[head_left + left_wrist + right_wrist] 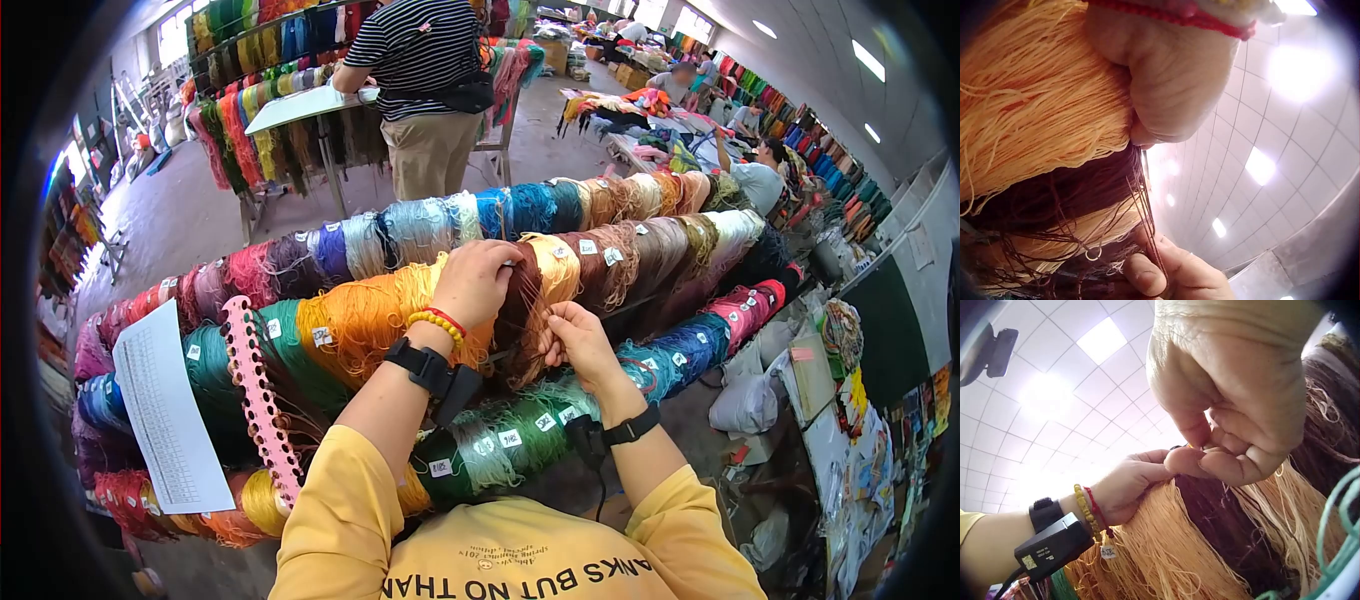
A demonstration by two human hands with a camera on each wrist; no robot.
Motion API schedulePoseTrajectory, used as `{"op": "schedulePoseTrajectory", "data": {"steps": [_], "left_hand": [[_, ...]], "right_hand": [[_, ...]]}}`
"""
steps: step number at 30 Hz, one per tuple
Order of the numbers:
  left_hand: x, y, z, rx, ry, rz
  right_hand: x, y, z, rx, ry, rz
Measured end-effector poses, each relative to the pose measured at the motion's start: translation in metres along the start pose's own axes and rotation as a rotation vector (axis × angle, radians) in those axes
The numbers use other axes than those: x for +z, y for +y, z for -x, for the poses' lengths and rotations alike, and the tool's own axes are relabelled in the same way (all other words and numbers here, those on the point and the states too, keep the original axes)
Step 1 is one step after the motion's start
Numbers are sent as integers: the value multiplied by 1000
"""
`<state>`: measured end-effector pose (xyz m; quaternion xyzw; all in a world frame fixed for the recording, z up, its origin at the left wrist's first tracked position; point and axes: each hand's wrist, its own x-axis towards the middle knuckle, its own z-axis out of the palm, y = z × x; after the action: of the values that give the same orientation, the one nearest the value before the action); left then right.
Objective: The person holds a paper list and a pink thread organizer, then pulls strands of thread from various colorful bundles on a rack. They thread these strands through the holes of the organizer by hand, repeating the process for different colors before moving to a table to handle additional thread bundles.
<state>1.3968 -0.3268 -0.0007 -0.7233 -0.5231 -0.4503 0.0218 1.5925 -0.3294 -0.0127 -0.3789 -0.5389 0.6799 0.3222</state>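
A dark brown thread skein (522,305) hangs over the middle rack bar, between light orange skeins (1041,106). At its top, my left hand (472,285) grips the strands with thumb and fingers, the wrist lying over the orange yarn. To the right and a little lower, my right hand (585,345) pinches a few fine brown strands (1150,237) between thumb and forefinger, drawn out from the skein. In the right wrist view its other fingers are curled in. Loose brown ends dangle below the skein in the left wrist view.
Rows of labelled skeins (510,440) fill the bars in front and behind. A pink card with holes (258,395) and a printed sheet (170,410) lie across the left side. A person in a striped shirt (425,50) stands at a white table (300,108) beyond.
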Motion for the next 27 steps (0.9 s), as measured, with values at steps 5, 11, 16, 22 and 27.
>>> {"op": "schedulePoseTrajectory", "data": {"steps": [5, 11, 16, 22, 27], "left_hand": [[1, -1, 0, 2, 5, -10], [0, 0, 0, 6, -1, -8], [0, 0, 1, -8, -10, -13], [-1, 0, 1, -9, -16, -19], [-2, 3, 1, 26, -48, -111]], "right_hand": [[1, -4, 1, 41, -12, 31], [-2, -5, -2, -22, 44, 161], [-12, 11, -23, -346, 216, 329], [-10, 11, -30, -371, 271, 658], [-5, 1, -18, -344, 126, 593]]}}
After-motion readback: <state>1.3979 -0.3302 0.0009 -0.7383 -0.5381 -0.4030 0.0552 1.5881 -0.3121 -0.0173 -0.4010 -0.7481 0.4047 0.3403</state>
